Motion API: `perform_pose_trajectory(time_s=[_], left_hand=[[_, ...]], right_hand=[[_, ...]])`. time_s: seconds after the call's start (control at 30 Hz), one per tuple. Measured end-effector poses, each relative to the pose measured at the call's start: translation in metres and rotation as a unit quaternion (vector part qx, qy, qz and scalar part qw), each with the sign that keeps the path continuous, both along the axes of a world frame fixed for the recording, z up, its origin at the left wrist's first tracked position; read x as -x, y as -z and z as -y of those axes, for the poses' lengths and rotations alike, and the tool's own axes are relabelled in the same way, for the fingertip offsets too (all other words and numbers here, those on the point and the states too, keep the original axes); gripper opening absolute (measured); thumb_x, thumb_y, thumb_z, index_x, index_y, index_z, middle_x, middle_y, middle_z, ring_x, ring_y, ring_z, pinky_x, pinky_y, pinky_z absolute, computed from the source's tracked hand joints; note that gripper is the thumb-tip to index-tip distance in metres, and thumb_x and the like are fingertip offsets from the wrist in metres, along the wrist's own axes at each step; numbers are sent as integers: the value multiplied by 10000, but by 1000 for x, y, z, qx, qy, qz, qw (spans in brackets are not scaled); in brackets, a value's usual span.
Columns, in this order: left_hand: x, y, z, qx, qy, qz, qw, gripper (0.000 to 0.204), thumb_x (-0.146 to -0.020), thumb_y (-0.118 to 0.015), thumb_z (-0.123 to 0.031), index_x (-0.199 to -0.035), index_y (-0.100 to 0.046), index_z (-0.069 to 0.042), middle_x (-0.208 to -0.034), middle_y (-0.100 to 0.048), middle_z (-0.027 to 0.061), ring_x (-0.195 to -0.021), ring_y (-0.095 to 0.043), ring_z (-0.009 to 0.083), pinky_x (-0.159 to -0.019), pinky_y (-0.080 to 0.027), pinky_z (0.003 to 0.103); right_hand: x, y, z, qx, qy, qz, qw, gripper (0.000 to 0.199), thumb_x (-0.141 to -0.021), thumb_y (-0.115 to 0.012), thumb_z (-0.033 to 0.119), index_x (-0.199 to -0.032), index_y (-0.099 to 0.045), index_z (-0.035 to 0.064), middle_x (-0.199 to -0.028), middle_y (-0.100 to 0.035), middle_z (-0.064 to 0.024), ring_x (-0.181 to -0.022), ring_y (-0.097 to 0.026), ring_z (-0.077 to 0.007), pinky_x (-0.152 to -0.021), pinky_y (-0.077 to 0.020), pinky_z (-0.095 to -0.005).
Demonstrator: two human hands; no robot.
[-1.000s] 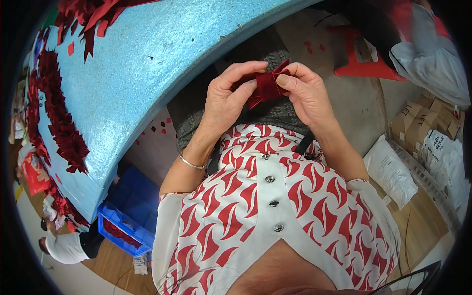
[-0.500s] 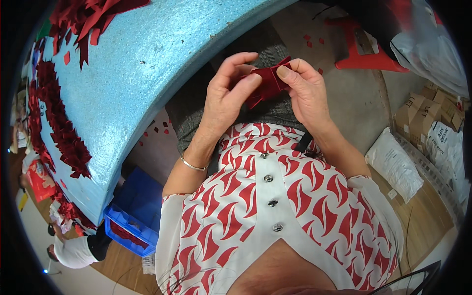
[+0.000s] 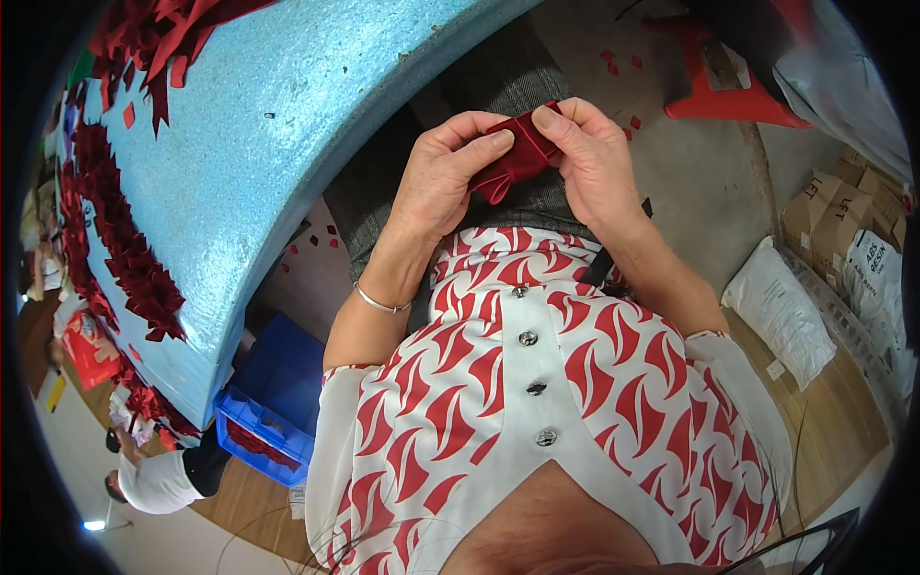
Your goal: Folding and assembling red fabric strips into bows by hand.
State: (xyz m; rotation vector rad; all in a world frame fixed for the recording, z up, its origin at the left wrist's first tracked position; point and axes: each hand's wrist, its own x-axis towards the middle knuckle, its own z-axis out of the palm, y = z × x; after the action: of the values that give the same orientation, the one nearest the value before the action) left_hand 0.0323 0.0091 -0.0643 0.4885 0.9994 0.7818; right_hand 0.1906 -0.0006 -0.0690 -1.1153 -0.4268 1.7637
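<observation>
Above my lap I hold a folded dark red ribbon (image 3: 525,159) between both hands. My left hand (image 3: 439,177) pinches its left side, thumb on top and the fingers mostly behind it. At the other end, my right hand (image 3: 596,161) grips the upper right edge between thumb and fingers. One loop of the ribbon hangs down at the lower left, near my left fingers. The far side of the ribbon is hidden.
To my left curves a blue tabletop (image 3: 287,86) bearing red ribbon strips (image 3: 182,34) and a row of folded red pieces (image 3: 129,240). A blue bin (image 3: 264,436) stands below. Right are a red stool (image 3: 733,105), cartons (image 3: 829,216) and a white sack (image 3: 781,311). Another person (image 3: 163,479) is lower left.
My left fingers have closed in behind the ribbon. The ribbon has turned and now shows a broader face, with a loop hanging at its lower left. My right hand has shifted slightly up.
</observation>
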Motion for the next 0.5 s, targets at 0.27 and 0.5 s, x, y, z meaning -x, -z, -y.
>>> perform_pose_trajectory(time_s=[0.27, 0.5], left_hand=[[2, -10, -11, 1, -21, 11, 1000, 172, -814, -595, -61, -970, -587, 12, -859, -623, 68, -734, -603, 110, -667, -504, 218], [0, -15, -11, 26, -52, 46, 997, 185, -818, -584, -51, -986, -576, 25, -878, -623, 84, -754, -605, 119, -674, -504, 218]], right_hand=[[-7, -10, -15, -58, -25, 7, 998, 158, -857, -564, 139, -944, -567, 7, -851, -599, -31, -762, -551, -89, -703, -433, -217], [-26, -12, -8, -116, -91, -44, 988, 258, -842, -538, 70, -1078, -517, -32, -970, -590, -81, -860, -558, -117, -787, -438, -229]])
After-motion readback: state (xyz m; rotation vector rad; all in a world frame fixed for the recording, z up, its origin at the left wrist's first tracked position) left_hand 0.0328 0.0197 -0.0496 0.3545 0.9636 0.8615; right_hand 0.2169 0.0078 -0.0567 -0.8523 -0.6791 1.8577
